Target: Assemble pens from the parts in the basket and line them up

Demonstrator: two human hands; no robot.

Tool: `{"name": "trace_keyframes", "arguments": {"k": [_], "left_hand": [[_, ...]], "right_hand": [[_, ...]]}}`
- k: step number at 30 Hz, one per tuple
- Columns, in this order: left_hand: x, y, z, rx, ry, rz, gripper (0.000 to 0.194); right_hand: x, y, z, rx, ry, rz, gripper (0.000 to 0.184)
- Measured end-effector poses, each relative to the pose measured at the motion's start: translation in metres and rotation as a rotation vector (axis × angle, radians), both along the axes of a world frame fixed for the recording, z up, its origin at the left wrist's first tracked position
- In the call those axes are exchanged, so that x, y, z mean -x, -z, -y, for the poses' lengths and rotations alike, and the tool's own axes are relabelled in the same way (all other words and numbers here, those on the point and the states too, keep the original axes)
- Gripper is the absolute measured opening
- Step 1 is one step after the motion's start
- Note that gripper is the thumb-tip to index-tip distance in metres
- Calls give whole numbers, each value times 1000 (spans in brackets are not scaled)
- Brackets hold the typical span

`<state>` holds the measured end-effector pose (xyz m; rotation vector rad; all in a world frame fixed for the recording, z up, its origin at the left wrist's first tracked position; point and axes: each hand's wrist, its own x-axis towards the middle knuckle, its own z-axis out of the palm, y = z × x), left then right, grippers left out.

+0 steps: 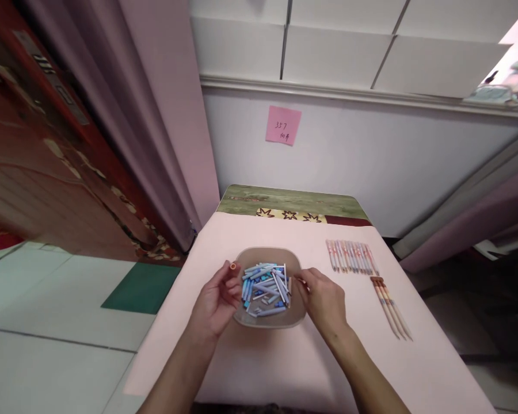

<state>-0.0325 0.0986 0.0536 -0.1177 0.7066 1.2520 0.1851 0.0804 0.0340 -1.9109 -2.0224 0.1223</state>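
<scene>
A shallow grey-brown tray (265,254) sits in the middle of the table and holds several blue and white pen parts (265,287). My left hand (218,302) is at the tray's left edge, fingers curled round a small orange-tipped pen barrel (232,267). My right hand (323,300) is at the tray's right edge, fingertips pinched on a thin piece I cannot make out.
A row of several assembled pens (351,256) lies to the right of the tray, and three brown-capped pens (391,307) lie nearer the right edge. The table has a pink cover (263,356). A pink sticky note (283,125) hangs on the white wall. A red door stands at left.
</scene>
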Motion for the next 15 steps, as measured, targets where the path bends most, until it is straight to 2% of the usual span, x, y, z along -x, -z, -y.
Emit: {"name": "trace_keyframes", "arguments": {"k": [8,11,15], "left_hand": [[-7,9,7,24,68,-51,7],[-4,11,6,10,52,-53,7],[5,13,4,4,33,-49,12]], "right_hand": [[29,16,-21,324,-92,298,17],[37,23,-24,348,-114,313,17],[34,23,-25,300,-91,295,21]]}}
